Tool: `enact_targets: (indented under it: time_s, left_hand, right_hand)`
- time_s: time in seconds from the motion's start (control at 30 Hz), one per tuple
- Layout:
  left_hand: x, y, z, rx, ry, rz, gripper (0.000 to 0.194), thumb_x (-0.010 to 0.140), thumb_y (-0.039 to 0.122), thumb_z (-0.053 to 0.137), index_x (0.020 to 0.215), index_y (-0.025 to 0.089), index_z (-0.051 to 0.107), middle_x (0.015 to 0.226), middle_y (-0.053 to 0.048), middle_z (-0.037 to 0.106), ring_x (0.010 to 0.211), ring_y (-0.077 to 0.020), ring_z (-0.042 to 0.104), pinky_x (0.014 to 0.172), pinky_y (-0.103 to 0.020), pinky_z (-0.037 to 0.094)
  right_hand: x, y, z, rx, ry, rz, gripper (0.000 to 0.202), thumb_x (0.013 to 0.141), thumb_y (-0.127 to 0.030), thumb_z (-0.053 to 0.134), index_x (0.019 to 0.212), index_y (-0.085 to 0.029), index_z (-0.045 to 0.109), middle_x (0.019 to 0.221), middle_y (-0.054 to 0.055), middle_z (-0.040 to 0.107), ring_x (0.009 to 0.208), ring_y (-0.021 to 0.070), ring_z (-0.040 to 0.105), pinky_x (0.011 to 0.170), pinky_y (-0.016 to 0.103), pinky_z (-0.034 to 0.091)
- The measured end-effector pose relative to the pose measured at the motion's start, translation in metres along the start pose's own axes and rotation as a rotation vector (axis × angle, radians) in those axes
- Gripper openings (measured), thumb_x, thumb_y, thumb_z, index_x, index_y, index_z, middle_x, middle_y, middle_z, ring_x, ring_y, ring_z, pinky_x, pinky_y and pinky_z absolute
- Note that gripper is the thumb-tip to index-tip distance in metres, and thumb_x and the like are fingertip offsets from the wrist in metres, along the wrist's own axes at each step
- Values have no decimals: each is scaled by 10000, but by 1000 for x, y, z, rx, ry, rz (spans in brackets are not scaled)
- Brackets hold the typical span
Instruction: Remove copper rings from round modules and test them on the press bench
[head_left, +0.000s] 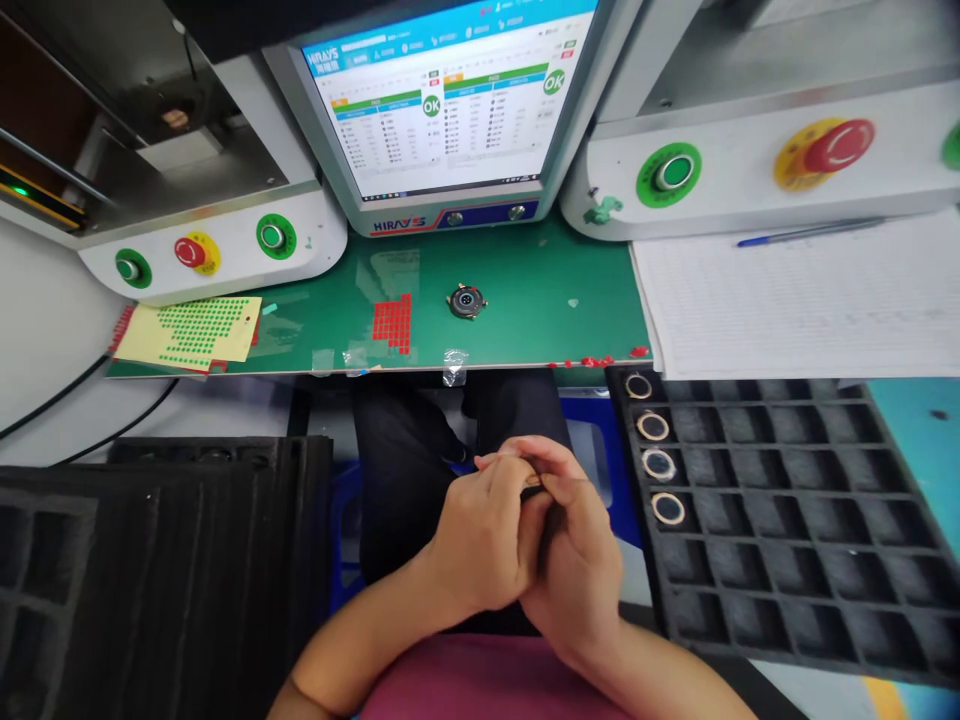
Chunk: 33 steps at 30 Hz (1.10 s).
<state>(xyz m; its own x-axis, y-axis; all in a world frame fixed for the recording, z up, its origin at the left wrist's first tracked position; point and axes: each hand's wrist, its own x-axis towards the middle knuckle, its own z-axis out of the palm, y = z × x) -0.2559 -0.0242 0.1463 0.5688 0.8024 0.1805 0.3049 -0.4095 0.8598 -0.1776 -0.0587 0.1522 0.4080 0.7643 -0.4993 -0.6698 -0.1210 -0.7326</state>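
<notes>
My left hand [484,530] and my right hand [577,550] meet above my lap, below the table's front edge. Between their pinched fingers is a small dark round part with a gold-coloured edge [532,484], mostly hidden by the fingers. A black round watch-like part [466,301] lies on the green table mat [525,290], beyond my hands. To the right, a black compartment tray [750,510] holds several round parts with light rims in its leftmost column.
Stacked black trays [187,570] stand at the left. A monitor [457,100] sits between two machines with buttons. Papers [810,300] with a pen lie at the right, a green-dotted sticker sheet [199,330] at the left, and red stickers [393,324] on the mat.
</notes>
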Motion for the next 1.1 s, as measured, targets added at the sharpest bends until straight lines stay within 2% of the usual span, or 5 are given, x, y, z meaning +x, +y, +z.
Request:
enact_targets:
  time_s: [0.13, 0.33, 0.5, 0.73, 1.1]
  left_hand:
    - [4, 1, -8, -492, -22, -243, 213, 985, 330, 451, 890, 179, 568, 798, -46, 625, 618, -138, 561, 566, -251, 447]
    - [10, 14, -16, -1282, -21, -535, 382, 915, 469, 527, 695, 156, 527, 550, -7, 495, 522, -120, 484, 507, -224, 363]
    - [7, 22, -15, -1357, -61, -604, 417, 870, 522, 560, 679, 151, 569, 534, -10, 460, 550, -142, 467, 575, -274, 403]
    - [5, 29, -10, -1377, -53, -631, 476, 890, 585, 514, 675, 162, 545, 577, 2, 419, 587, -147, 481, 591, -277, 379]
    - [6, 37, -12, -1376, 21, -629, 407, 896, 487, 616, 680, 152, 537, 642, -20, 476, 665, -130, 470, 590, -220, 376]
  right_hand:
    - [1, -9, -17, -55, -288, 25, 232, 949, -410, 518, 1071, -271, 659, 1016, 33, 727, 863, 177, 703, 636, 250, 570]
    - [5, -16, -42, -354, -581, -641, 805, 764, -24, 713, 1432, -361, 415, 1425, 14, 539, 1337, 207, 517, 1160, 385, 432]
    - [11, -15, -41, -395, -654, -733, 899, 744, 25, 705, 1464, -379, 350, 1328, 25, 630, 1232, 231, 617, 1108, 486, 496]
    - [16, -21, -43, -365, -656, -665, 848, 795, -48, 701, 1484, -369, 326, 1280, 70, 668, 1143, 237, 674, 940, 428, 603]
    - [22, -25, -40, -282, -671, -640, 721, 820, -193, 779, 1431, -376, 444, 1179, 38, 731, 1063, 258, 719, 1012, 527, 560]
